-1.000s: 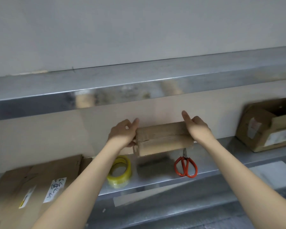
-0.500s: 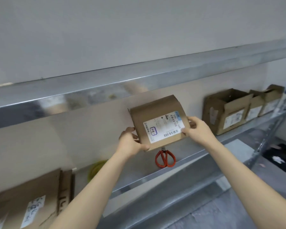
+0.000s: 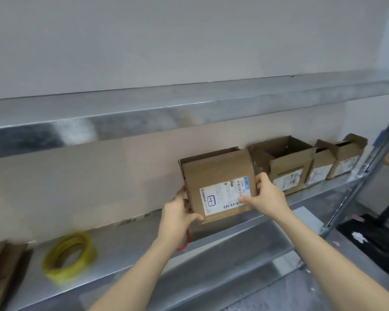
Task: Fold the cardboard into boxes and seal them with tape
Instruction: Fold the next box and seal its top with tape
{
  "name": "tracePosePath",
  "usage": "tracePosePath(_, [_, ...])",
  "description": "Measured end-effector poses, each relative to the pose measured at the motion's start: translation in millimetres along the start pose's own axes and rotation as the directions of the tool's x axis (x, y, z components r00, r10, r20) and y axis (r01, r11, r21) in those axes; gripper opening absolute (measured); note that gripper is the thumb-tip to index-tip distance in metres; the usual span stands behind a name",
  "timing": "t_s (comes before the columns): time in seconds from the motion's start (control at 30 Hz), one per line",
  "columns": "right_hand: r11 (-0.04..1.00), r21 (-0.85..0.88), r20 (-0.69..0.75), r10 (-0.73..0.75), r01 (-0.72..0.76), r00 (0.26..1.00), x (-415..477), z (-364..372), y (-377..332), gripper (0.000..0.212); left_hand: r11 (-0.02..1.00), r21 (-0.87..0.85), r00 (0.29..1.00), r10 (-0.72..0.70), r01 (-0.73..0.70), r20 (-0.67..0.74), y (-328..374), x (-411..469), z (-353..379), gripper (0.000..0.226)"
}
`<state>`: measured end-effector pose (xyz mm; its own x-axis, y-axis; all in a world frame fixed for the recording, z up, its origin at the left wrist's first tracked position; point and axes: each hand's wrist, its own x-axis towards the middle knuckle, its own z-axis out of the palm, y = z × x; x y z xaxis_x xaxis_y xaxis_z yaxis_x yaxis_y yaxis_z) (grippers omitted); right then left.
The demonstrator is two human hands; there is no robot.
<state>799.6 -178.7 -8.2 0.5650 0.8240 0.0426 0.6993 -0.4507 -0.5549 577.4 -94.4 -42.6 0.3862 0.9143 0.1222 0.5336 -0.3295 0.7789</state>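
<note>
Cardboard box [image 3: 218, 173] is held over the metal shelf [image 3: 133, 239], label toward the camera, just left of a row of open boxes [image 3: 285, 163]. Left grip [image 3: 177, 215] clasps its lower left corner; right grip [image 3: 267, 196] pinches its right edge. Yellow tape roll [image 3: 58, 274] lies on the shelf, well to the left.

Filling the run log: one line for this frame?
left hand: grips box lower-left corner | right hand: grips box right edge | box: above shelf, beside open boxes

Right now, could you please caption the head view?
Left hand and right hand hold a labelled cardboard box at the metal shelf.
</note>
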Motion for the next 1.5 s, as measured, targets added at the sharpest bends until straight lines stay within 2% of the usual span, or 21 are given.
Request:
tracePosePath(0.17, [1.0,-0.007,0.077,0.016,-0.016,0.997,30.1,-3.5,38.0,0.066,0.996,0.088,1.0,-0.008,0.009,-0.009,4.6,9.7,44.8,0.085])
tracePosePath(0.33, [0.987,0.142,0.112,0.055,-0.071,0.992,53.1,2.6,61.3,0.073,0.983,0.178,0.993,-0.024,0.045,-0.117,14.4,19.1,76.9,0.074])
tracePosePath(0.47, [0.979,0.182,0.167,0.064,-0.094,0.984,60.2,13.5,67.5,0.07,0.988,0.088,0.98,-0.109,0.125,-0.164,14.5,25.9,95.3,0.073])
tracePosePath(0.6, [0.98,0.182,0.193,0.049,-0.085,0.98,69.2,21.5,73.0,0.065,0.982,0.014,0.97,-0.186,0.19,-0.155,8.0,30.7,101.9,0.079])
tracePosePath(0.73, [0.977,0.2,0.222,0.026,-0.072,0.975,74.4,27.5,72.3,0.058,0.975,0.054,0.956,-0.197,0.214,-0.218,-4.0,40.8,107.9,0.09])
tracePosePath(0.87, [0.976,0.21,0.224,0.007,-0.055,0.975,81.9,30.4,70.2,0.049,0.966,0.125,0.957,-0.197,0.227,-0.211,-6.5,46.5,109.0,0.099])
tracePosePath(0.93, [0.98,0.194,0.224,0.006,-0.051,0.975,86.6,32.2,66.3,0.048,0.967,0.108,0.956,-0.204,0.23,-0.21,-5.2,46.7,110.8,0.103])
tracePosePath(1.13, [0.988,0.136,0.298,0.033,-0.077,0.954,93.8,37.8,60.4,0.048,0.955,0.117,0.954,-0.251,0.271,-0.161,-2.1,56.1,117.7,0.097])
tracePosePath(1.3, [0.989,0.086,0.315,0.088,-0.121,0.945,97.4,31.5,58.1,0.061,0.96,0.068,0.957,-0.262,0.272,-0.125,-1.5,60.1,119.4,0.114])
tracePosePath(1.4, [0.987,0.128,0.258,0.058,-0.094,0.964,95.6,24.7,51.9,0.073,0.972,0.045,0.967,-0.224,0.231,-0.119,-3.5,59.6,116.5,0.123])
tracePosePath(1.5, [0.99,0.13,0.197,0.024,-0.051,0.98,90.6,16.6,46.2,0.077,0.984,0.038,0.977,-0.166,0.172,-0.132,-4.9,59.6,112.6,0.123])
